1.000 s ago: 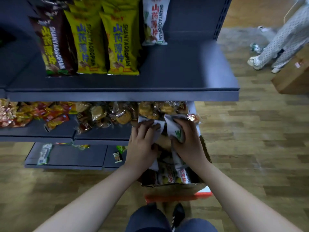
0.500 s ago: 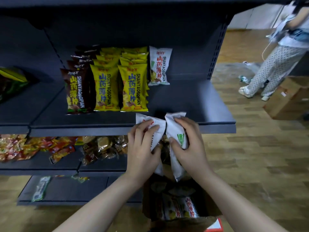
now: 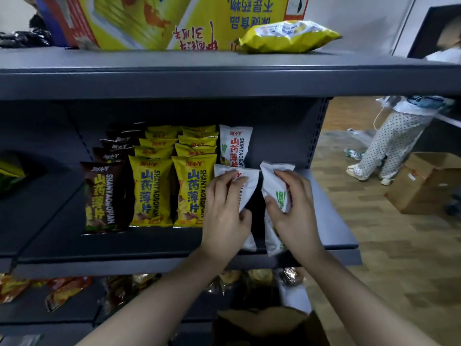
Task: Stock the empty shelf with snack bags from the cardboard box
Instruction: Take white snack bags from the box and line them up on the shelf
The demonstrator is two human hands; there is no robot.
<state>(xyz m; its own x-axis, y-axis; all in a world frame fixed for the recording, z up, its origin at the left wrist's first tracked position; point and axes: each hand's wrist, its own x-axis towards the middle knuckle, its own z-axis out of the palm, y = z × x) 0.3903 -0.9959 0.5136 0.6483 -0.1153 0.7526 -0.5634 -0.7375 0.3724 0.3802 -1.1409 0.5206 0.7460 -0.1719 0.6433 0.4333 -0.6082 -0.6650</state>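
My left hand [image 3: 224,213] grips one white snack bag [image 3: 247,183], and my right hand [image 3: 291,211] grips another white snack bag [image 3: 273,181]. Both bags are upright over the dark grey shelf [image 3: 331,221], just right of the yellow bags [image 3: 192,191]. A third white bag [image 3: 234,143] stands behind them against the back panel. Rows of yellow bags and brown bags [image 3: 102,196] fill the shelf's left part. The cardboard box [image 3: 262,323] sits below, between my forearms, its contents hidden in shadow.
The upper shelf holds a yellow carton [image 3: 174,21] and a yellow bag [image 3: 287,36]. Lower shelves carry wrapped snacks [image 3: 62,290]. A person in dotted trousers [image 3: 389,146] stands at the right near another cardboard box [image 3: 419,183] on the wooden floor.
Both hands lifted the two white bags out of the box, past the lower shelf, up onto the middle shelf beside the yellow bags. My view tilted upward.
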